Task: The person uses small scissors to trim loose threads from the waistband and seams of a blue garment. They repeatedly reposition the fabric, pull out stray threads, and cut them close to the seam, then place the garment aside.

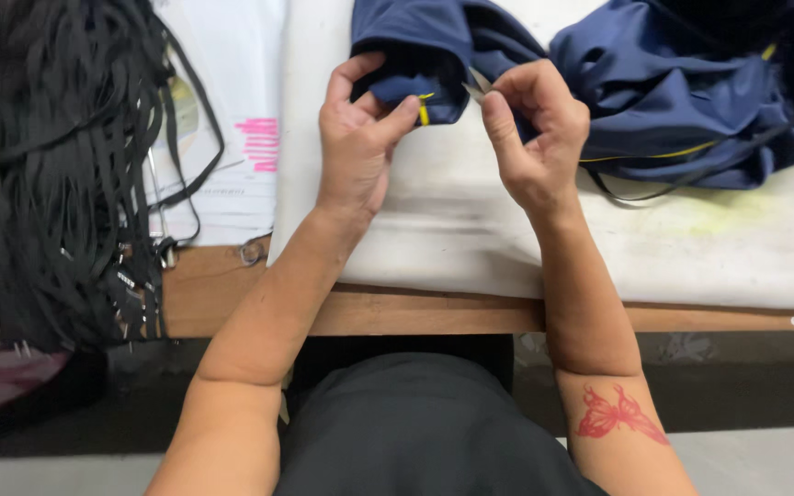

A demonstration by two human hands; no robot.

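A navy blue garment with thin yellow piping lies bunched on the white cloth-covered table. My left hand pinches a folded edge of the garment at a small yellow tab, thumb on top. My right hand grips a small metal tool, likely a thread snipper, its tip touching the fabric just right of the tab. Both hands meet at the garment's near-left corner.
A thick bundle of black cords with metal tips hangs over the table's left edge. White papers with pink marks lie beside it. The wooden table edge runs in front of my body. A black cord trails from the garment.
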